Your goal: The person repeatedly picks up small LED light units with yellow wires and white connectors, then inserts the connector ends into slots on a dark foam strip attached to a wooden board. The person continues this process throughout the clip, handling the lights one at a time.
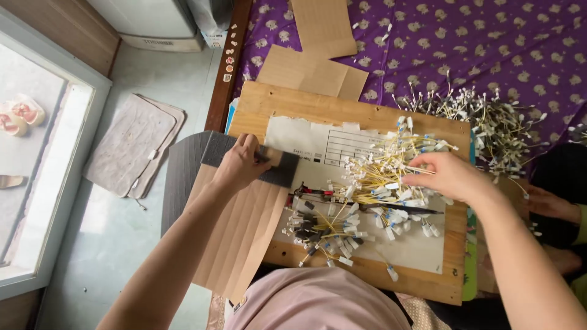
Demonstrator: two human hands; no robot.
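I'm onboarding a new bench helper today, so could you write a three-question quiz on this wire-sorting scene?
1. True or false: the left hand rests on a dark foam block.
2. What does the right hand reach into? A) a metal tin B) a pile of yellow wires with white tips C) a glass jar
3. What covers the surface behind the wooden board?

Key: 1 true; 2 B; 3 a purple patterned cloth.

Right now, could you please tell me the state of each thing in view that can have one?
Left hand: gripping the dark foam block.
Right hand: fingers in the yellow wire pile, loose heap.
Paper sheet: torn top edge, lying flat.
Corrugated cardboard: overhanging the wooden board.
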